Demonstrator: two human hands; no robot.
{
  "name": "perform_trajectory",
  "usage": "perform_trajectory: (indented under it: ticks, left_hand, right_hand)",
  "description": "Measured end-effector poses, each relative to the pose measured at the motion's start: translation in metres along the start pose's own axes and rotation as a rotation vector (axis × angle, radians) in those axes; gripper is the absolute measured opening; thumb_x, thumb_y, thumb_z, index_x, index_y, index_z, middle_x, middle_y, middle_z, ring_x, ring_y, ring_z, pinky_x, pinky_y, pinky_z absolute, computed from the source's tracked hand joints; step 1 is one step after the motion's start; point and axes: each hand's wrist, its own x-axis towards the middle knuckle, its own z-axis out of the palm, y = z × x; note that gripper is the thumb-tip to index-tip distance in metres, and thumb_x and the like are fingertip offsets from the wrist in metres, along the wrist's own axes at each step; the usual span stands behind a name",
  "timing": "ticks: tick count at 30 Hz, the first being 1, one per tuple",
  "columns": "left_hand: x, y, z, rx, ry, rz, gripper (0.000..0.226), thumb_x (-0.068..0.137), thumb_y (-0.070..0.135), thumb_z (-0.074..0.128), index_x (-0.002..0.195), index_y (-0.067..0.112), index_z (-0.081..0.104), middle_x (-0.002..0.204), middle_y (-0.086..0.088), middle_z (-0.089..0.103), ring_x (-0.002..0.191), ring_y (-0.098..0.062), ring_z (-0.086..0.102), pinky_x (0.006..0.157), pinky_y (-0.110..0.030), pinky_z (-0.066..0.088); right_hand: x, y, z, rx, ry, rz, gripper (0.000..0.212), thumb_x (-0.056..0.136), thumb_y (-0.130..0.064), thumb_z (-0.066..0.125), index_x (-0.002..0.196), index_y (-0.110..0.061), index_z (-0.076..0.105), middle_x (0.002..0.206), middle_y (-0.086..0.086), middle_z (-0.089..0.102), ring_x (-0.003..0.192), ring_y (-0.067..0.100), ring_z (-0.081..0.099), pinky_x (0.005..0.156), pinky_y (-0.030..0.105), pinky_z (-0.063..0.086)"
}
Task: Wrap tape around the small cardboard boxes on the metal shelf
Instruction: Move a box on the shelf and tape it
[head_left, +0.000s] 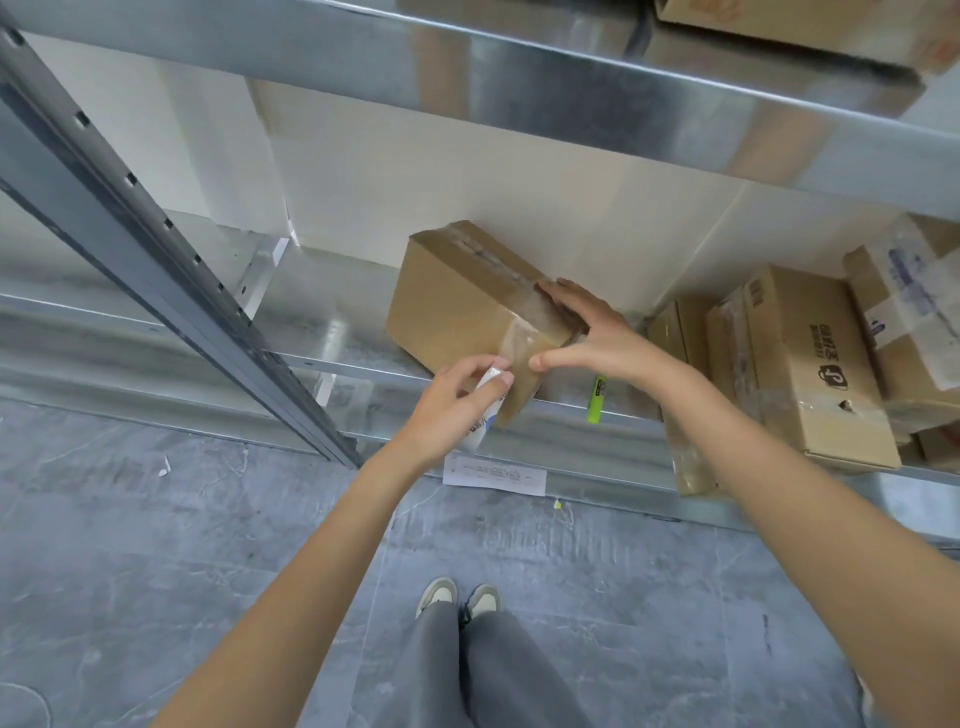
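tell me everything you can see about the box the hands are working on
The box is plain brown cardboard, oblong, tilted with one corner hanging over the front edge of the metal shelf. Clear tape runs along its top seam and down the near end. The right hand lies flat across that end, thumb pressing the tape; the left hand grips a white tape roll against its lower corner.

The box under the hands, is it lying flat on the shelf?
No, the box is tilted on the shelf, its near corner jutting past the front edge.
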Motion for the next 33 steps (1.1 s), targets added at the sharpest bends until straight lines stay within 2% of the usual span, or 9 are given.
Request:
perform_trajectory:
  ticks: [5,10,12,16,20,23,27,30,33]
  left_hand:
    - [0.0,0.021,-0.008,0.026,0.055,0.023,0.035,0.085,0.052,0.067,0.114,0.032,0.066,0.11,0.011,0.064,0.087,-0.013,0.066,0.084,-0.024,0.051]
    - [0.021,0.063,-0.02,0.329,0.005,-0.005,0.053,0.088,0.064,0.052,0.09,0.014,0.071,0.061,0.013,0.06,0.06,-0.013,0.055,0.064,-0.027,0.042]
    - [0.032,0.08,-0.024,0.531,-0.023,-0.021,0.052,0.081,0.071,0.055,0.073,0.021,0.065,0.047,0.016,0.056,0.054,-0.01,0.056,0.057,-0.026,0.038]
    - [0.054,0.093,-0.027,0.903,0.002,0.007,0.045,0.074,0.069,0.059,0.077,0.024,0.064,0.077,0.006,0.065,0.078,-0.017,0.063,0.068,-0.032,0.049]
    - [0.063,0.089,-0.02,0.798,-0.021,0.009,0.037,0.075,0.062,0.065,0.064,0.027,0.056,0.069,0.009,0.061,0.071,-0.015,0.059,0.062,-0.029,0.04]
    - [0.065,0.09,-0.017,0.71,-0.036,0.016,0.042,0.077,0.059,0.065,0.07,0.018,0.063,0.065,0.007,0.061,0.066,-0.012,0.057,0.057,-0.028,0.038]
    - [0.062,0.093,-0.021,0.595,-0.126,-0.071,0.042,0.085,0.052,0.058,0.091,0.012,0.066,0.083,-0.002,0.065,0.075,-0.018,0.061,0.071,-0.031,0.049]
    - [0.056,0.093,-0.022,0.557,-0.209,-0.151,0.031,0.091,0.041,0.057,0.107,0.016,0.067,0.104,-0.006,0.069,0.081,-0.018,0.069,0.082,-0.034,0.054]
    - [0.05,0.094,-0.023,0.498,-0.203,-0.151,0.031,0.091,0.044,0.062,0.107,0.017,0.066,0.103,-0.008,0.069,0.088,-0.023,0.072,0.082,-0.035,0.056]
  right_hand:
    - [-0.003,0.01,0.001,0.268,-0.038,0.083,0.091,0.062,-0.035,0.084,0.143,-0.038,0.042,0.14,-0.02,0.049,0.127,-0.001,0.046,0.112,0.027,0.035]
    - [-0.007,0.025,0.025,0.57,-0.129,0.167,0.066,0.067,-0.039,0.077,0.13,-0.039,0.057,0.121,-0.011,0.067,0.11,0.007,0.063,0.101,0.037,0.048]
    - [-0.009,0.03,0.04,0.699,-0.093,0.204,0.052,0.068,-0.04,0.076,0.119,-0.04,0.064,0.109,-0.011,0.071,0.099,0.005,0.067,0.091,0.031,0.052]
    - [-0.016,0.032,0.065,0.727,0.016,0.264,0.033,0.069,-0.049,0.067,0.1,-0.04,0.07,0.101,-0.016,0.072,0.099,0.005,0.064,0.084,0.022,0.047]
    - [-0.024,0.027,0.079,0.665,0.088,0.354,0.047,0.063,-0.06,0.061,0.105,-0.038,0.064,0.092,-0.035,0.067,0.105,0.004,0.056,0.075,0.01,0.034]
    - [-0.029,0.024,0.08,0.465,0.237,0.229,0.086,0.074,-0.058,0.067,0.149,-0.033,0.031,0.142,-0.02,0.043,0.125,-0.003,0.038,0.092,0.005,0.029]
    - [-0.029,0.013,0.078,-0.078,0.295,-0.057,0.122,0.064,-0.081,0.059,0.155,-0.022,0.002,0.162,-0.006,0.007,0.148,0.005,0.002,0.119,0.028,0.004]
    - [-0.027,0.006,0.084,-0.234,0.247,-0.066,0.132,0.059,-0.084,0.06,0.155,-0.015,0.001,0.163,-0.002,0.005,0.149,0.008,0.0,0.121,0.035,-0.002]
    - [-0.022,0.002,0.081,-0.241,0.26,-0.035,0.13,0.061,-0.078,0.066,0.155,-0.011,0.006,0.163,0.002,0.007,0.149,0.012,0.004,0.122,0.038,0.003]
